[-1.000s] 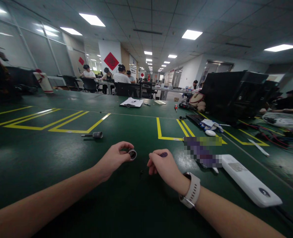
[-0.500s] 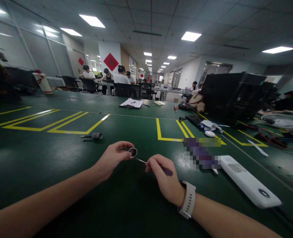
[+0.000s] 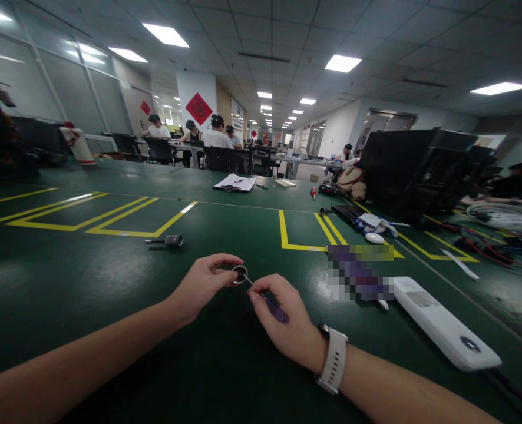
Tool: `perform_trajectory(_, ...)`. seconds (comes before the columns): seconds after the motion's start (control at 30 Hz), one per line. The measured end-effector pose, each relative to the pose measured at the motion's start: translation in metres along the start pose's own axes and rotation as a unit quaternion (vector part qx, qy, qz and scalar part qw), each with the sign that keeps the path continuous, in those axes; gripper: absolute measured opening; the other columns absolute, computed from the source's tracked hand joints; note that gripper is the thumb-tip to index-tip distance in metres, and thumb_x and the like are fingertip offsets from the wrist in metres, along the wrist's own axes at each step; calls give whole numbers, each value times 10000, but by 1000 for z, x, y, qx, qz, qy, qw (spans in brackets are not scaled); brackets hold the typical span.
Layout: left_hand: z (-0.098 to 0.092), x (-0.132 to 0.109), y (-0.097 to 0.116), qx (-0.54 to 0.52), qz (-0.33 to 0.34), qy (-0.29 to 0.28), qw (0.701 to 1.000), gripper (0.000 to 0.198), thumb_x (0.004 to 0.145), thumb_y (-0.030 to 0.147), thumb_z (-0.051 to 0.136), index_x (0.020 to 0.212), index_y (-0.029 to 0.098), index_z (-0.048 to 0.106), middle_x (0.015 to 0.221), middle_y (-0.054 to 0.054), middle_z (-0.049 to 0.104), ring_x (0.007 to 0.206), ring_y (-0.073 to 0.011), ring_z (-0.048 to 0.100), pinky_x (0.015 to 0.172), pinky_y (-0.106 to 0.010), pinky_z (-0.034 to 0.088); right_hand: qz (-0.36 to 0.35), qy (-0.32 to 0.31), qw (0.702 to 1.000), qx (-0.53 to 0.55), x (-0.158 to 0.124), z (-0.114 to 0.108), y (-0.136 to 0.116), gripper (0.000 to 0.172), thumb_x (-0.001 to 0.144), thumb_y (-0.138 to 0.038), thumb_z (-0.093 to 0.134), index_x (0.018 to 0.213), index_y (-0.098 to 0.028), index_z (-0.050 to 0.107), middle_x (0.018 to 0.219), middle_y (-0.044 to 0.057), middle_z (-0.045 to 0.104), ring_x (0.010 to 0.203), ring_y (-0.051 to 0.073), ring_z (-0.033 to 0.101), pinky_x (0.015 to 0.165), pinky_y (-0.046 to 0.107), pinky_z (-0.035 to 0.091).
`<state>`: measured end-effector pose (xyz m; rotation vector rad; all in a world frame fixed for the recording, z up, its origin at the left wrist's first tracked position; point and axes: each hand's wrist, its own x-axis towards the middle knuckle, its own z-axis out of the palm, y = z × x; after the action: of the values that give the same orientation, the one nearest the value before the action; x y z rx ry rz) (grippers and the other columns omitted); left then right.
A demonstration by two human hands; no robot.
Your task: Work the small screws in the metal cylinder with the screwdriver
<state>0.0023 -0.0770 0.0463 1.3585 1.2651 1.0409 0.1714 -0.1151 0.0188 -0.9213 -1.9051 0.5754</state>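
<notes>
My left hand (image 3: 205, 285) pinches a small round metal ring-shaped part (image 3: 240, 274), its dark opening turned toward me, between thumb and fingers. In my right hand (image 3: 283, 318) is a screwdriver (image 3: 275, 307) with a purple handle, held closed in the fingers. Its thin metal shaft reaches to the opening of the round part; how deep the tip goes is too small to tell. Beyond my left hand, a metal hole saw with a shank (image 3: 172, 241) lies on its side on the green table (image 3: 124, 282).
To the right lie a white power strip (image 3: 446, 324), a blurred purple item (image 3: 358, 277), a white oval object (image 3: 374, 238) and gloves (image 3: 373, 224). A black case (image 3: 411, 171) stands behind them. Farther ahead is a clipboard with papers (image 3: 235, 182). People sit at distant tables.
My right hand has moved left and turned, bringing the screwdriver's shaft up to the round part's opening. The left hand has shifted very slightly and keeps its pinch.
</notes>
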Motion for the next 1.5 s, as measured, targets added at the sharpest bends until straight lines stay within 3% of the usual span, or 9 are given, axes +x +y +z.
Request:
perform_trajectory(0.5, 1, 0, 0, 48, 32, 38, 998, 176, 607, 160, 601, 763, 145, 680, 725, -36, 711, 679, -183, 656, 679, -303, 530, -50, 0, 998, -29, -4, 4, 1, 82, 818, -148, 482, 839, -197, 543, 817, 29, 596, 770, 154, 534, 715, 302, 412)
perform_trajectory(1.5, -1, 4, -10, 41, 39, 13, 998, 242, 603, 175, 642, 837, 115, 659, 732, -46, 723, 701, -190, 677, 703, -310, 540, -63, -24, 994, -91, -5, 4, -3, 66, 821, -144, 477, 841, -180, 528, 801, 34, 581, 758, 162, 521, 703, 307, 397)
